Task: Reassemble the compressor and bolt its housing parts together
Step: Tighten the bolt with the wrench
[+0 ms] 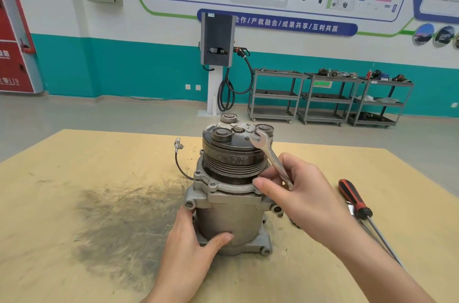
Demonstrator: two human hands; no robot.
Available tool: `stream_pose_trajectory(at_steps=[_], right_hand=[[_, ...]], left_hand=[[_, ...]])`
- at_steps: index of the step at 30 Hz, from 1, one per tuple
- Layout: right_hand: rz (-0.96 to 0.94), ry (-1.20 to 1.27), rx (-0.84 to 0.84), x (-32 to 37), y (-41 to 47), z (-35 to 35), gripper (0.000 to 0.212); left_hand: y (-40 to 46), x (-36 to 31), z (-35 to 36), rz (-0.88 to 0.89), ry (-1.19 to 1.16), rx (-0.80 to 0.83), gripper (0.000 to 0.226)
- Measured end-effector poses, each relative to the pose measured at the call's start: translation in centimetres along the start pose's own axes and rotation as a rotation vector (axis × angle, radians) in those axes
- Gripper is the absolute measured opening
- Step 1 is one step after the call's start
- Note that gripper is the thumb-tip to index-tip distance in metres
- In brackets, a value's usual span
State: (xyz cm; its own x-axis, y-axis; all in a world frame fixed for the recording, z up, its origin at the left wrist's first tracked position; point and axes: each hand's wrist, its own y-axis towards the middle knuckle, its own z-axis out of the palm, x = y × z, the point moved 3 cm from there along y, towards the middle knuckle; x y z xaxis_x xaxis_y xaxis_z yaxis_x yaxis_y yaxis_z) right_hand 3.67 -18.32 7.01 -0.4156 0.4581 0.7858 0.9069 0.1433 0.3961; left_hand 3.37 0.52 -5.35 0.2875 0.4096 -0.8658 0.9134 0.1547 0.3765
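Observation:
The grey compressor (231, 213) stands upright in the middle of the yellow table (74, 203), its dark grooved pulley and clutch plate (231, 151) on top. My left hand (191, 248) grips the lower housing from the left, thumb across its front. My right hand (298, 193) holds an open-end spanner (268, 151) by its shaft; the spanner's jaw points up beside the right edge of the clutch plate. My right thumb lies against the flange rim under the pulley. A short black cable with a white plug (178, 147) hangs off the housing's left side.
A red-and-black screwdriver (357, 203) lies on the table to the right, with a second thin tool under it. A dark grease smear (124, 215) covers the table left of the compressor. Grey shelf trolleys (323, 96) and a charging post (217, 61) stand by the far wall.

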Motion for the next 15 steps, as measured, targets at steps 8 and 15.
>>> stream_pose_trajectory(at_steps=[8,15], right_hand=[[0.023,0.097,0.02,-0.34,0.13,0.16,0.016],[0.088,0.194,0.029,-0.7,0.22,0.18,0.014]], left_hand=[[-0.03,0.29,0.06,-0.008,-0.004,0.001,0.068],[-0.07,0.35,0.17,0.022,0.002,-0.002,0.066]])
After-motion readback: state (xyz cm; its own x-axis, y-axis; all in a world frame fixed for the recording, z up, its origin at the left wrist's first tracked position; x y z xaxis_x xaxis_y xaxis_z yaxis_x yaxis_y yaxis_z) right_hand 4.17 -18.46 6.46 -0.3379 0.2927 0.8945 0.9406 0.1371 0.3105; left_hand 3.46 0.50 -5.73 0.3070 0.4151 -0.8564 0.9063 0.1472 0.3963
